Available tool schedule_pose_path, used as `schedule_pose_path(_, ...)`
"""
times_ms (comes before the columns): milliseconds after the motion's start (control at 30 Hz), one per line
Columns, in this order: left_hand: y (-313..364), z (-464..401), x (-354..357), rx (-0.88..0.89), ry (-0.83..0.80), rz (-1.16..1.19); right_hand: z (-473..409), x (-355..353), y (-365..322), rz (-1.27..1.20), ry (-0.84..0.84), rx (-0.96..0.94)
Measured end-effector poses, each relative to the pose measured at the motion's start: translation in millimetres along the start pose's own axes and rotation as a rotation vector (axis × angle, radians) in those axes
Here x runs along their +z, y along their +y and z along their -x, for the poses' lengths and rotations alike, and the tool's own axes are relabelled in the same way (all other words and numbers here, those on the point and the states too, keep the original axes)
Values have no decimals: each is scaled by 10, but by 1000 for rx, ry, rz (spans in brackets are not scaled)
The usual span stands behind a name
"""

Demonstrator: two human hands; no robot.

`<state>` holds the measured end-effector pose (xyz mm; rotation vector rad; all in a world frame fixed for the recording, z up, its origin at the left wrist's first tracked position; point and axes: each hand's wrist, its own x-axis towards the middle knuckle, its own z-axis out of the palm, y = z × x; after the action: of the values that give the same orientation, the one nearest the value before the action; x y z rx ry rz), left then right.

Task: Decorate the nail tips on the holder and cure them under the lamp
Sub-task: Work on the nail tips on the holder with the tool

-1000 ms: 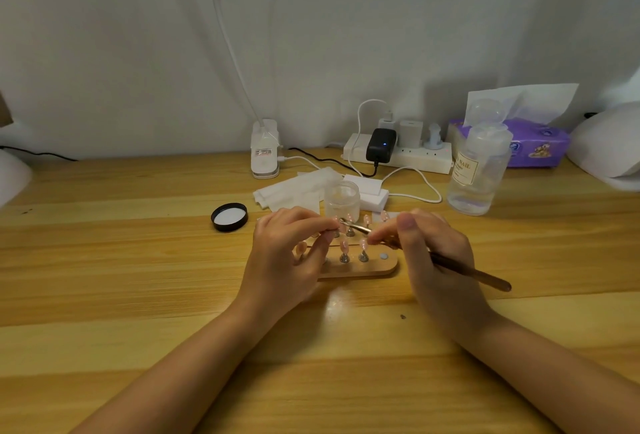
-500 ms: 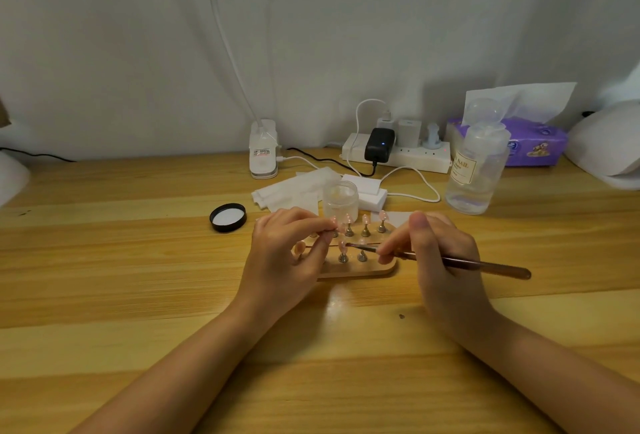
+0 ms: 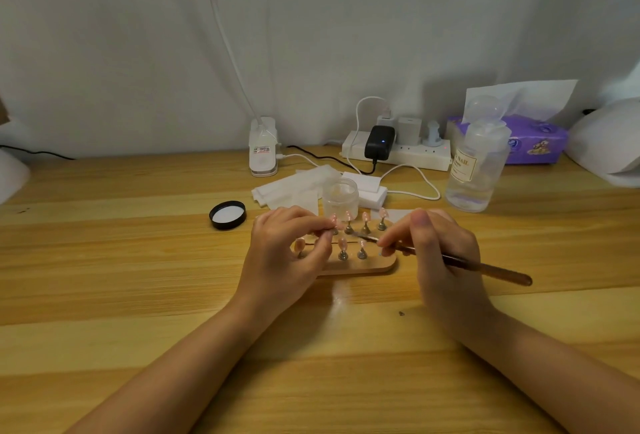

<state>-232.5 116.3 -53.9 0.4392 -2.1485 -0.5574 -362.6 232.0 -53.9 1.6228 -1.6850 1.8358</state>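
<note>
Left hand [image 3: 287,253] pinching one nail tip [image 3: 334,220] to steady it; right hand [image 3: 436,257] gripping brush [image 3: 485,265] pen-style, bristles aimed there. Holder [image 3: 363,265] flat on bench [image 3: 138,278].

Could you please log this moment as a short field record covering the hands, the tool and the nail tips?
left hand: pinches a pink nail tip on its metal stand
right hand: grips slim brown brush, tip pointing towards the left fingers
wooden oval holder: flat on table, pink tips upright
black jar lid: off, left of holder
</note>
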Motion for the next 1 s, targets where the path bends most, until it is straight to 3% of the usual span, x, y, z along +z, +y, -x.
schedule_pose_path(167, 5, -4, 1, 5, 0, -10, -8, 31, 12, 76, -79, -9)
schedule_pose_path(400, 12, -7, -1, 2, -1, 1, 0, 12, -13, -14, 6, 56)
schedule_pose_path(567, 10, -9, 3, 5, 9, -3, -8, 36, -21, 35, -76, 70)
schedule_pose_path(767, 15, -15, 0, -4, 19, 44, 6, 11, -32, -58, 7, 156)
schedule_pose_path(1000, -7, -7, -3, 14, 53, 110, 2, 1, -3, -73, 32, 131)
